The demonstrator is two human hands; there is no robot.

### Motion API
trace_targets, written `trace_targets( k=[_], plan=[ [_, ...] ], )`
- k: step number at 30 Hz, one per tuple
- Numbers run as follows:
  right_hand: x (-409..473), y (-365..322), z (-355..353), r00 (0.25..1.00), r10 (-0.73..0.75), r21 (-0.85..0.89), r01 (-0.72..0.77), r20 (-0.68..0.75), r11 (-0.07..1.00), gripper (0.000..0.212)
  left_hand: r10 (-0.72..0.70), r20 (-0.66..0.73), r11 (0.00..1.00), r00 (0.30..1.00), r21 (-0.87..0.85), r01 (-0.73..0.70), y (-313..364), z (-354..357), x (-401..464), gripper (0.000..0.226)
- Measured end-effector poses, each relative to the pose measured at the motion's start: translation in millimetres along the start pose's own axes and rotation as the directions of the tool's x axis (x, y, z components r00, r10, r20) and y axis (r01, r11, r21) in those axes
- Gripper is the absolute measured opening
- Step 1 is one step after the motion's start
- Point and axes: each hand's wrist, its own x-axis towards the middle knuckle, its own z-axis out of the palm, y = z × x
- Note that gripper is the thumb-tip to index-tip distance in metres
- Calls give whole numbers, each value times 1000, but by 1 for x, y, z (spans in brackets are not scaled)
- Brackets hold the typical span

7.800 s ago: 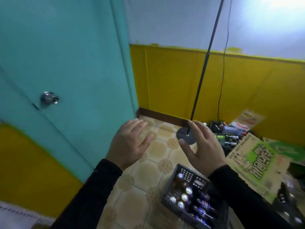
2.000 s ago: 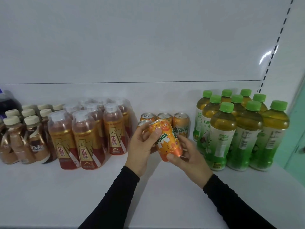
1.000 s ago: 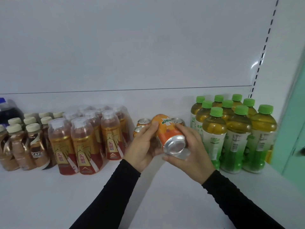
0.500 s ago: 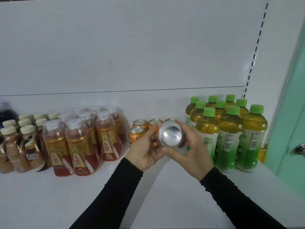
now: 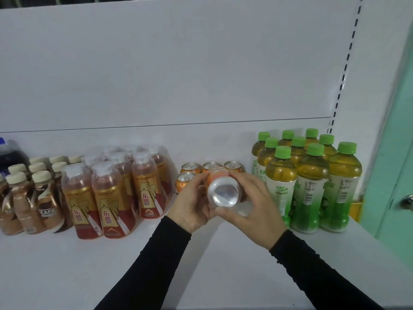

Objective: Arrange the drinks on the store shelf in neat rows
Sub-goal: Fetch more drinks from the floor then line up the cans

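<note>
An orange soda can (image 5: 223,191) is tipped on its side above the white shelf (image 5: 67,265), its shiny silver base turned toward me. My left hand (image 5: 192,203) grips its left side and my right hand (image 5: 252,205) grips its right side and underside. Just behind it stand several orange cans (image 5: 190,168), upright, three in a back row and one (image 5: 184,180) in front at the left. The held can and my hands hide the spot in front of the back row.
Green-capped tea bottles (image 5: 310,184) stand in rows at the right. A shrink-wrapped pack of red-and-gold bottles (image 5: 111,186) is left of the cans, brown coffee bottles (image 5: 29,193) further left. A teal door (image 5: 397,153) with a knob (image 5: 406,201) borders the shelf's right end.
Over the last two seconds both hands turned the orange can from label-up until its base faces me. Since half a second ago it has barely moved.
</note>
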Motion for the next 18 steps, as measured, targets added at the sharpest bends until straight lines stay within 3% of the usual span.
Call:
trace_targets(
  k=[6, 9, 13, 18],
  plan=[
    [-4, 2, -3, 977, 206, 146, -213, 61, 966, 55, 324, -7, 944, 946, 74, -323, 1, -1, -6, 35],
    [-2, 4, -2, 963, 242, 150, -258, 119, 954, 70, 433, 70, 889, 899, 129, -439, 2, -5, -8, 49],
    [1, 10, 0, 950, 244, 159, -276, 194, 948, 67, 519, 247, 761, 818, 303, -574, -2, -15, -9, 60],
    [-6, 26, 11, 960, 265, 136, -275, 87, 952, 75, 525, 359, 635, 772, 438, -636, -8, -21, -18, 69]
  ],
)
